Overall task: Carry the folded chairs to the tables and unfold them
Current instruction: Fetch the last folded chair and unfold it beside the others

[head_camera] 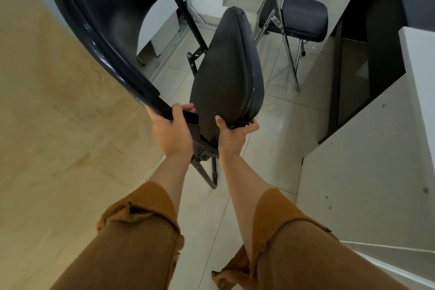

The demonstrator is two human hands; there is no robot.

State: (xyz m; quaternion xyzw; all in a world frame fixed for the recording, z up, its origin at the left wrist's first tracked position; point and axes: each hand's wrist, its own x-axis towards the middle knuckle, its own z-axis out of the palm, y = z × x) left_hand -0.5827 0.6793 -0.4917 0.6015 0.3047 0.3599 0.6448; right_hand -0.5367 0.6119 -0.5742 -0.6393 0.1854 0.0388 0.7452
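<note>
Left hand (173, 130) wraps black chair (226, 66) frame; right hand (231, 135) grips seat edge, fingertips hidden. Backrest cut off at top; legs mostly hidden.

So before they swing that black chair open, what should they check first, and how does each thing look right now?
1. Left hand has a firm grip on the black frame of the folding chair: ok.
2. Right hand holds the near edge of the seat: ok.
3. Fingers clear of the hinge below the seat: cannot tell, the hands hide it.
4. Floor ahead free for the legs: ok, bare tiles.
5. Clearance from the chrome chair already standing ahead: ok, apart.
6. Wooden table close on the left, could be bumped: not ok.
</note>
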